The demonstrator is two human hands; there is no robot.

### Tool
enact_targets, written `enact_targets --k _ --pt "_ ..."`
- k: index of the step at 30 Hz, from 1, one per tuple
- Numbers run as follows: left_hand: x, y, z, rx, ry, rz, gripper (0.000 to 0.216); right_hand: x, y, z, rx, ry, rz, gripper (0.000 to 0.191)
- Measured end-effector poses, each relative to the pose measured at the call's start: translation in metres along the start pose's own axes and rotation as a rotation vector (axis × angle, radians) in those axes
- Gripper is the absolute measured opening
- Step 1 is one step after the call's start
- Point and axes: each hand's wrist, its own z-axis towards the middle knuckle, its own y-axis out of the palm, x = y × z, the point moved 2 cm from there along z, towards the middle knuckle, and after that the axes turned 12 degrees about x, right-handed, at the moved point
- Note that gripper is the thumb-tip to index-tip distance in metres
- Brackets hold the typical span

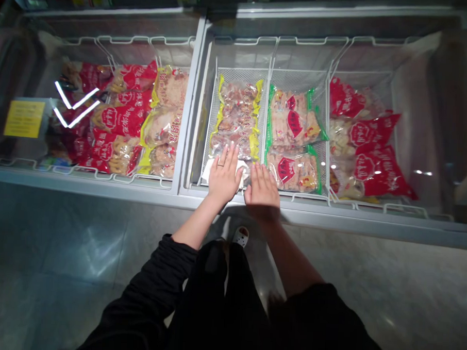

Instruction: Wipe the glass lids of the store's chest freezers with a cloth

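Note:
My left hand, with a ring on one finger, lies flat with its fingers stretched out on the freezer's glass top. Beneath its palm is a white piece of cloth or paper, sticking out on the left; its exact kind I cannot tell. Close beside it, my right hand rests palm down near the front edge, fingers extended and nothing visible in it. Through the glass, just beyond my left hand, show yellow-edged frozen food packs. Green-edged packs lie beyond my right hand.
The chest freezer's grey front frame runs across in front of me, with a divider between two glass sections. Red bags fill the right basket, more red bags the left. A yellow label sits far left. Tiled floor lies below.

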Motion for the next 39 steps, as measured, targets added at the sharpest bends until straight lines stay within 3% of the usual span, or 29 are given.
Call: enact_targets --k 4,8,12,16,20,23,25,27,31,35,39 --pt "0.003 0.001 0.014 -0.044 0.088 -0.020 0.068 0.001 -0.002 0.004 -0.056 -0.005 -0.011 0.066" --pt "-0.009 -0.002 0.043 -0.003 0.033 0.013 0.068 0.003 -0.001 0.001 -0.054 0.004 -0.006 0.066" --pt "-0.011 -0.005 0.010 0.030 0.048 0.025 0.068 0.007 0.003 0.001 0.000 0.027 -0.014 0.071" --pt "0.002 0.002 -0.020 -0.020 0.155 0.015 0.067 0.015 0.003 0.029 -0.006 0.035 -0.029 0.072" --pt "0.000 0.006 0.022 -0.017 0.241 -0.013 0.066 0.028 0.010 0.072 -0.002 0.030 -0.017 0.072" --pt "-0.018 0.002 0.057 0.018 0.175 -0.013 0.066 0.035 0.021 0.090 -0.014 0.015 0.001 0.070" --pt "-0.030 -0.002 0.058 0.039 0.121 -0.001 0.067 0.038 0.027 0.092 -0.026 0.009 -0.003 0.069" --pt "-0.033 -0.005 0.043 0.050 0.084 0.014 0.068 0.038 0.029 0.091 -0.023 0.004 -0.014 0.068" --pt "-0.016 0.000 0.015 0.028 0.069 0.022 0.067 0.035 0.027 0.088 -0.010 -0.004 -0.009 0.067" --pt "-0.002 0.010 0.047 0.014 0.150 -0.025 0.067 0.034 0.027 0.090 -0.030 0.008 -0.019 0.066" --pt "-0.022 0.007 0.087 0.038 0.124 -0.036 0.067 0.035 0.028 0.090 -0.027 0.011 -0.034 0.065"
